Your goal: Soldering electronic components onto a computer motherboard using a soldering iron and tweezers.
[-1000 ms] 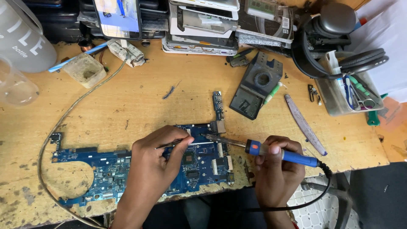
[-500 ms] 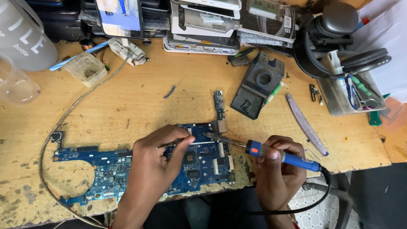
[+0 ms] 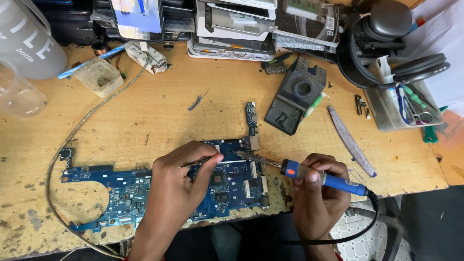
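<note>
A blue laptop circuit board [image 3: 111, 191] lies on the worn wooden table [image 3: 193, 121] near its front edge. My left hand [image 3: 181, 181] rests on the board and pinches thin metal tweezers [image 3: 195, 163] whose tips point right. My right hand [image 3: 319, 193] grips a blue-handled soldering iron [image 3: 314, 176] with an orange band. The iron's metal tip [image 3: 244, 155] touches the upper right part of the board, close to the tweezers' tips. Its black cord loops down past the table's edge.
A black holder block [image 3: 297, 94] and a grey flat tool [image 3: 350, 140] lie to the right. A clear bin of tools [image 3: 401, 104], stacked drives [image 3: 232, 24], a phone [image 3: 137, 19], a grey bottle [image 3: 26, 41] and a small tub [image 3: 99, 77] line the back. A grey cable [image 3: 72, 140] curves at left.
Both hands stay on the board; the view has shifted slightly, and the iron's tip and tweezers hold nearly the same spot.
</note>
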